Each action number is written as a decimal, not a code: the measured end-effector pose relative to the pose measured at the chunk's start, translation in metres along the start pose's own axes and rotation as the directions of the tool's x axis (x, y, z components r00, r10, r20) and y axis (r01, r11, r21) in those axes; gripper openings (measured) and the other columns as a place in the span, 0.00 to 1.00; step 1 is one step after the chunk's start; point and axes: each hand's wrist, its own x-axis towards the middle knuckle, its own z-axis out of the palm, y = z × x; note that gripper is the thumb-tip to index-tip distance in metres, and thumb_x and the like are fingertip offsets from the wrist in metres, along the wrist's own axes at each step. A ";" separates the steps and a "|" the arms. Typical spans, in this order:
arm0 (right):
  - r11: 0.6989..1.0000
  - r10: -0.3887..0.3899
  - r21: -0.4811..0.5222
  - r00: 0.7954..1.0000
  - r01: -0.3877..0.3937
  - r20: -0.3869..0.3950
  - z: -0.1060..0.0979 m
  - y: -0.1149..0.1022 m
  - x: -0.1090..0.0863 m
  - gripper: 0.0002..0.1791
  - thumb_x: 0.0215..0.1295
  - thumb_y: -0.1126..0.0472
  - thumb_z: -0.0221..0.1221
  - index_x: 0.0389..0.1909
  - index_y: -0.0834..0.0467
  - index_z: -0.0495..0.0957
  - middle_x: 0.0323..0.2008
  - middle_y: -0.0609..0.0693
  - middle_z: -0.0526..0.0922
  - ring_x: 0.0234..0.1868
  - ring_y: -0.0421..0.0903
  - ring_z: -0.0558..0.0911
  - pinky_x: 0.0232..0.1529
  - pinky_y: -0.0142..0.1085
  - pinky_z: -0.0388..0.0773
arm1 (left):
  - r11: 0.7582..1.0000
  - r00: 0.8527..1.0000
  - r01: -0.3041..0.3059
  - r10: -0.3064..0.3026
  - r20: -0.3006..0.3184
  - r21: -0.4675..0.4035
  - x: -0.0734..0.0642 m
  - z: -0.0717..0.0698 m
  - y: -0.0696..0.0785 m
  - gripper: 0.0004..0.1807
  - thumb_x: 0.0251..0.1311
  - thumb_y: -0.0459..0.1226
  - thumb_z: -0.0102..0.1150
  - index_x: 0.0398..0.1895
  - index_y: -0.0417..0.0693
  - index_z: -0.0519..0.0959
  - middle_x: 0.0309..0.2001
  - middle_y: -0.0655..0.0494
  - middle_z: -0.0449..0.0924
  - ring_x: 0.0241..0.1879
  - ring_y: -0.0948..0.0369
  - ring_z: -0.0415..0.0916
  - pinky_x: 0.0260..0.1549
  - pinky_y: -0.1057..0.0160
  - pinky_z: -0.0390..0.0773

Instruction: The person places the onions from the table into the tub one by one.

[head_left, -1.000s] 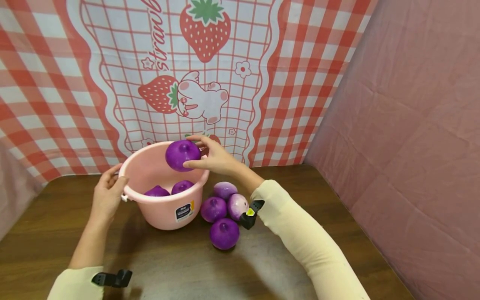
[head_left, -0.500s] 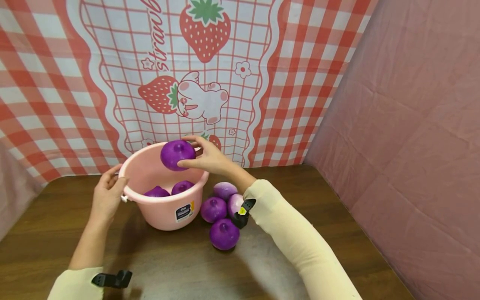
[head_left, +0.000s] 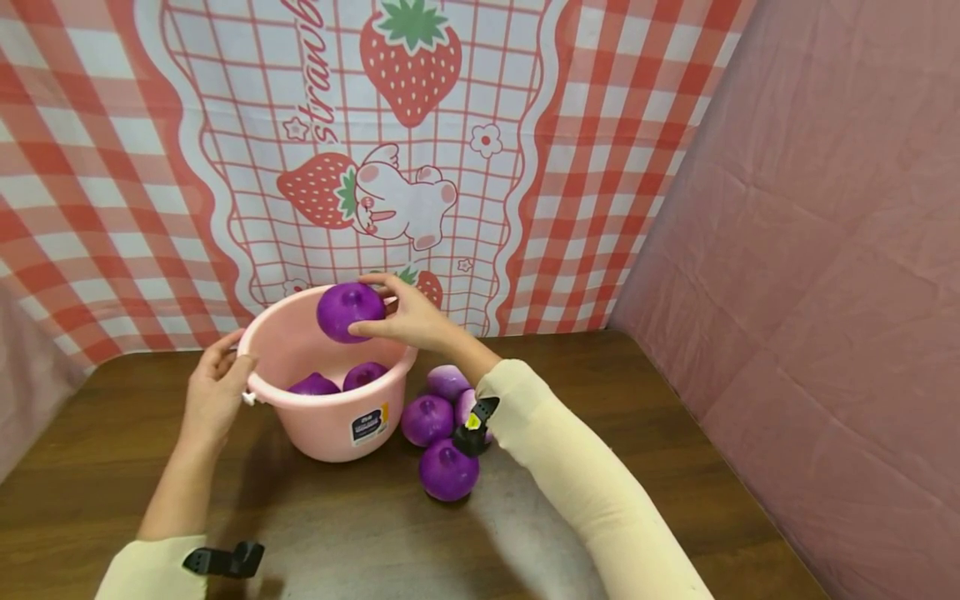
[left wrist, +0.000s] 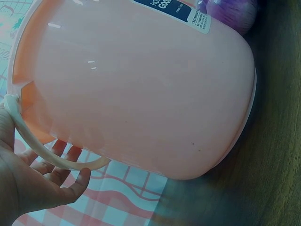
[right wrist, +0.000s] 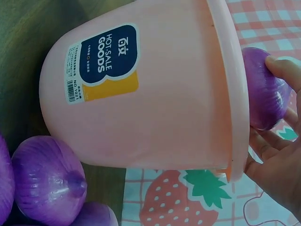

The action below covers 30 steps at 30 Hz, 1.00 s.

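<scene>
Wood-grain table [head_left: 337,517], pink bucket [head_left: 318,429], apparently four purple onions [head_left: 448,473]

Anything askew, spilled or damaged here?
Only the backdrop cloth: its lettering and cartoon animal lie sideways though the large strawberry is upright; possibly just the print's design. I see no spill, nor damage to the pink bucket or purple onions.

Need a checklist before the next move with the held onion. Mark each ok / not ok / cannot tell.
1. Round, glossy purple onion held in right hand: ok, fingers around it.
2. Onion above the mouth of the round pink plastic bucket: ok.
3. Left hand gripping bucket's rim: ok.
4. Bucket upright on brown wood-grain table: ok.
5. Full count inside: cannot tell; two purple onions visible.
6. Table beside bucket clear: not ok, four purple-to-pale onions there.
</scene>
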 end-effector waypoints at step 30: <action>0.999 -0.006 -0.036 1.000 0.005 -0.028 0.018 0.002 0.020 0.41 0.49 0.52 0.70 0.64 0.51 0.64 0.53 0.52 0.75 0.53 0.45 0.76 0.53 0.32 0.74 | 0.999 0.999 -0.036 0.036 0.011 0.009 -0.002 -0.001 0.000 0.19 0.61 0.34 0.52 0.55 0.55 0.71 0.29 0.75 0.78 0.24 0.75 0.73 0.23 0.79 0.72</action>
